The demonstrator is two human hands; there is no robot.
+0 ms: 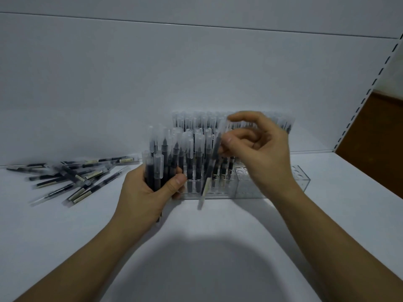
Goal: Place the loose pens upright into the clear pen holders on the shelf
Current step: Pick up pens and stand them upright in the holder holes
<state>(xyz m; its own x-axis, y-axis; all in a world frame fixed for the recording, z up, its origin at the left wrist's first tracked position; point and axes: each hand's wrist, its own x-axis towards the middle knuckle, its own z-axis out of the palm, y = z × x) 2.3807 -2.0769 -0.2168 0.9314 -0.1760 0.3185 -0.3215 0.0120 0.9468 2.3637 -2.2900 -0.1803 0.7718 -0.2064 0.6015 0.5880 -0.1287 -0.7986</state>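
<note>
white shelf [218, 247] up close, both bare forearms reaching over it. left hand [148, 195] has its fingers wrapped tight round a bundle of pens [156, 168], caps up, thumb clamped across the front. right hand [261, 153] pinches a single pen [209, 175] between thumb and curled fingers high on the barrel. that pen is tilted and motion-blurred, its lower end hanging in front of the clear pen holders [303, 184], not in a hole yet. the holders' left part is packed with upright pens, while the right part shows open holes, partly hidden by the right wrist. loose pens [72, 177] lie in a heap to the left on the shelf, well apart from the holders. more capped pens stand against the back panel [196, 62]. risks: the slanted pen could clip the standing pens beside it and tip them, or miss its hole since the hand blocks the view. the fat bundle could slip or fan out of the left grip.
</note>
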